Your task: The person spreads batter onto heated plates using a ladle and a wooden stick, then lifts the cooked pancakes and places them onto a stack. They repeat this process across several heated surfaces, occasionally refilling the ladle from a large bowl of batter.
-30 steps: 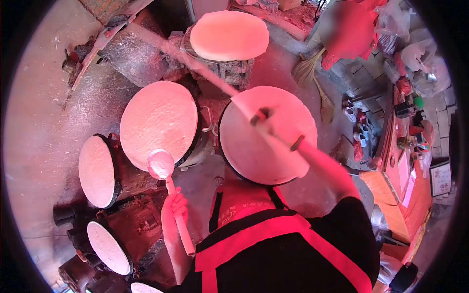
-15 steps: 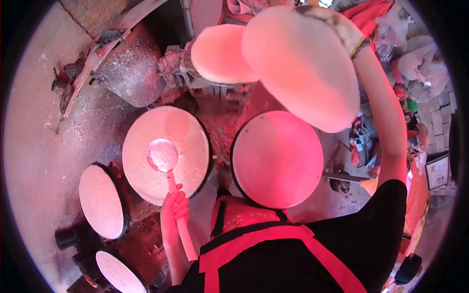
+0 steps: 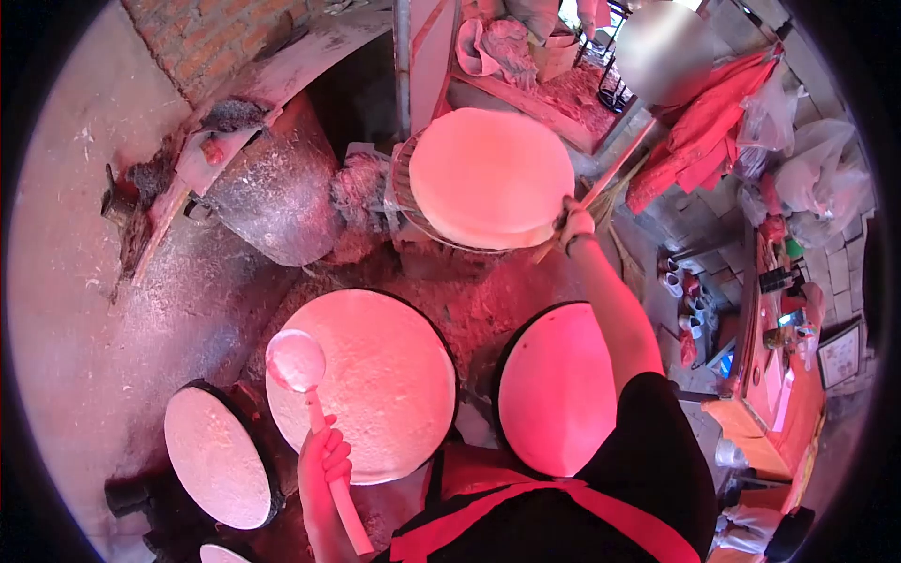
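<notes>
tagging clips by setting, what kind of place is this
Probably a small, rough flatbread or crepe workshop. Several round griddles carry thin batter sheets, a finished stack sits on a rack, and the left hand holds a ladle. The right hand reaches to the stack, beside a brick wall.

One head-worn fisheye view looks steeply down, close over the griddles (image 3: 361, 385), edges perhaps distorted.

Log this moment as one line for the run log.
left hand: grips ladle over griddle | right hand: at edge of flatbread stack | right griddle: bare
</notes>
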The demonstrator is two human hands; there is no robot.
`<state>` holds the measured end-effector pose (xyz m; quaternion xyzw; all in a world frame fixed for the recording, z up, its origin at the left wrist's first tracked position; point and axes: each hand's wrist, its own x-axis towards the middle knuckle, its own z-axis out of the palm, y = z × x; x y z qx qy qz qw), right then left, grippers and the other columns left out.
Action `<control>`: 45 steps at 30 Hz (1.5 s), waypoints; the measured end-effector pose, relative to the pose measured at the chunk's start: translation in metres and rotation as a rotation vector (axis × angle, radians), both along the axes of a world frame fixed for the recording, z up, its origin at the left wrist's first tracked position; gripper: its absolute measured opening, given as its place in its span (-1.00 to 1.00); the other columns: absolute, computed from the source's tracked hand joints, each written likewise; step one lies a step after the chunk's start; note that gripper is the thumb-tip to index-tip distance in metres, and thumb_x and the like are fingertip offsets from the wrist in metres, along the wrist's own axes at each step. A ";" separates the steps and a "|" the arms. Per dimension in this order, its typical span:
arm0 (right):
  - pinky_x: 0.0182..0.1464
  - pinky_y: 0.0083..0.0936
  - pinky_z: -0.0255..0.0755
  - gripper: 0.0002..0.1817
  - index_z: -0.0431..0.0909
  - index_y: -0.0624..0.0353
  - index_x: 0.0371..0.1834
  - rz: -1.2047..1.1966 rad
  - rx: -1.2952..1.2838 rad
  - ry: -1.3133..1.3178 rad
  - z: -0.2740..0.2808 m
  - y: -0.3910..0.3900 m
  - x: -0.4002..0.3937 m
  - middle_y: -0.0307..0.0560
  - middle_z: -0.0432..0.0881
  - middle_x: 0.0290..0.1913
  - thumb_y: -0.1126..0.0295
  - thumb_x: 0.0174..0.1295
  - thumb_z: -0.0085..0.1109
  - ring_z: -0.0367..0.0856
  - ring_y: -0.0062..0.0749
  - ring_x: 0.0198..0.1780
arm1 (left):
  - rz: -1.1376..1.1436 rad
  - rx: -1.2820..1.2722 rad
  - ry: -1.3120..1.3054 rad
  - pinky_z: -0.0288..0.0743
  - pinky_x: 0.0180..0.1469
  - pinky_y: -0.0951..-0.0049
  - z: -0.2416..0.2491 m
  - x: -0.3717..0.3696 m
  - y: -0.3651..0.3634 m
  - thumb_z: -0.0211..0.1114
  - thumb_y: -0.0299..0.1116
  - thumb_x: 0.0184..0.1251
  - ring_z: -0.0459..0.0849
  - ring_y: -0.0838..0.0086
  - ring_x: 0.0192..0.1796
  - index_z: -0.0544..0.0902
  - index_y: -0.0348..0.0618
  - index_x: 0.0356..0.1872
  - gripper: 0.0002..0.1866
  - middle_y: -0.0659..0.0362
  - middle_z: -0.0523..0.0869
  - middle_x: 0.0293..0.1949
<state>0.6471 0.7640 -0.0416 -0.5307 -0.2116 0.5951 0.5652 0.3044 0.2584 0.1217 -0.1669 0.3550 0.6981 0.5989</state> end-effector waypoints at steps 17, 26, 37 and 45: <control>-0.67 -0.65 0.10 -0.82 0.49 0.07 -0.08 0.460 0.143 0.036 0.040 -0.202 0.027 -0.42 0.34 -0.60 0.31 0.30 0.11 0.27 -0.72 -0.66 | 0.405 0.210 -0.289 0.12 -0.70 0.73 0.031 0.277 -0.151 -0.07 -0.50 0.49 0.23 0.69 -0.60 0.37 -0.36 0.06 -0.78 0.28 0.32 -0.50; -0.76 -0.62 0.11 -0.71 0.39 0.10 0.07 1.946 -0.195 0.340 0.082 -0.599 0.095 -0.16 0.54 -0.49 0.23 0.38 0.06 0.29 -0.59 -0.75 | 0.979 0.374 -0.485 0.14 -0.70 0.72 -0.002 0.530 -0.382 0.02 -0.51 0.42 0.23 0.68 -0.61 0.39 -0.40 -0.01 -0.79 0.25 0.30 -0.48; -0.69 -0.68 0.22 -0.42 0.47 0.21 -0.07 3.125 -0.464 0.020 0.081 -0.875 0.203 -0.21 0.52 -0.52 -0.18 0.30 0.03 0.31 -0.64 -0.70 | 2.283 0.180 -0.090 0.13 -0.69 0.71 -0.067 0.851 -0.479 -0.05 -0.39 0.52 0.22 0.69 -0.61 0.37 -0.28 -0.06 -0.83 0.29 0.32 -0.50; -0.64 -0.63 0.25 -0.45 0.51 0.20 0.02 3.539 -0.264 -0.558 0.056 -1.029 0.347 -0.22 0.55 -0.53 -0.11 0.31 0.07 0.37 -0.60 -0.69 | 0.682 -2.502 0.025 0.52 -0.25 0.36 -0.236 1.080 -0.542 0.01 -0.48 0.36 0.63 0.38 -0.28 0.47 -0.15 0.21 -0.60 -0.03 0.65 -0.28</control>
